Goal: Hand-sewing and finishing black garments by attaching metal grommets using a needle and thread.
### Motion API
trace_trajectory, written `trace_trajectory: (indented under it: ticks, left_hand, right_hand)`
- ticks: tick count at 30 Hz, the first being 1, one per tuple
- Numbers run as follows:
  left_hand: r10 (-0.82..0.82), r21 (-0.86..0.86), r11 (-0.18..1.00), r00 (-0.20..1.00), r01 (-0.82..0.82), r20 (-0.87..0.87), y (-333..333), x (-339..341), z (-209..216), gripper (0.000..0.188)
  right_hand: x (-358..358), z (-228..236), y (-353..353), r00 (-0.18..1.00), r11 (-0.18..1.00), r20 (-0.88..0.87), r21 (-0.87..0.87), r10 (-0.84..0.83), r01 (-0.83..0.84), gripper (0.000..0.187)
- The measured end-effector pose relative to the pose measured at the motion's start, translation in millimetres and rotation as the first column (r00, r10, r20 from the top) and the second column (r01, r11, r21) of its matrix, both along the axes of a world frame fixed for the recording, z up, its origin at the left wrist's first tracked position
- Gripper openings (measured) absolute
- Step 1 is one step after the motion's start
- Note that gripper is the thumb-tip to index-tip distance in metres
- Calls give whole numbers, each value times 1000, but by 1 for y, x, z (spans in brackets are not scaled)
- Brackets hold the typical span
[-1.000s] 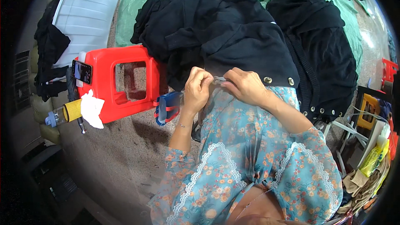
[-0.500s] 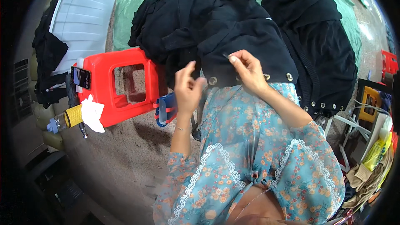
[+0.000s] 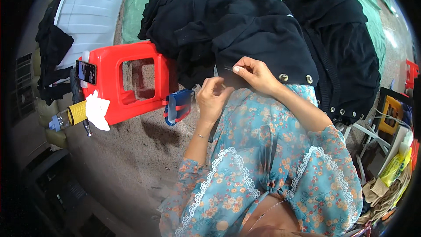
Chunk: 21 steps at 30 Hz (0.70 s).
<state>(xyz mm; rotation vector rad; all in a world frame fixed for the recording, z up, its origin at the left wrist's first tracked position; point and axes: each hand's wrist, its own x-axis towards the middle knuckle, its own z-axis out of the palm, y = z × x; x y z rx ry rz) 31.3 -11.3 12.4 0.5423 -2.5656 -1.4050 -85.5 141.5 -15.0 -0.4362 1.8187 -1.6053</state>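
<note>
A black knit garment (image 3: 258,30) with large round buttons (image 3: 283,77) along its near edge lies over my lap. My right hand (image 3: 256,73) rests over that edge, thumb and forefinger pinched on a thin needle-like piece (image 3: 228,68) that points left. Close by on the left, my left hand (image 3: 212,98) is curled at the garment's near left corner, with thumb and fingertips nearly together. Whatever lies between those fingertips is too small to make out. The buttons under my right hand are hidden.
On the left is a red plastic stool (image 3: 103,109) with a phone (image 3: 86,71), white tissue (image 3: 97,109) and yellow-sleeved bottle (image 3: 74,115). A small blue case (image 3: 177,105) hangs beside it. More black garments (image 3: 342,52) lie right, over green sheeting (image 3: 136,17).
My left hand has moved right and down, its fingers curling together. My right hand has shifted slightly left and down with the thin piece. The whole view has tilted a little.
</note>
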Motion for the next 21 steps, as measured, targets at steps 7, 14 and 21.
trace_trajectory:
  ticks: [7,14,21]
  left_hand:
    - [68,-48,996,996,-70,-54,5,15,-13,40]
    - [155,-19,987,981,-158,-114,14,21,-22,29]
    - [137,111,987,976,-119,-169,7,21,-27,17]
  right_hand:
    - [-1,-2,0,999,999,-5,-10,31,-31,23]
    - [-4,1,3,956,989,293,-129,-27,68,23]
    - [-14,4,10,789,950,609,-191,-82,247,27]
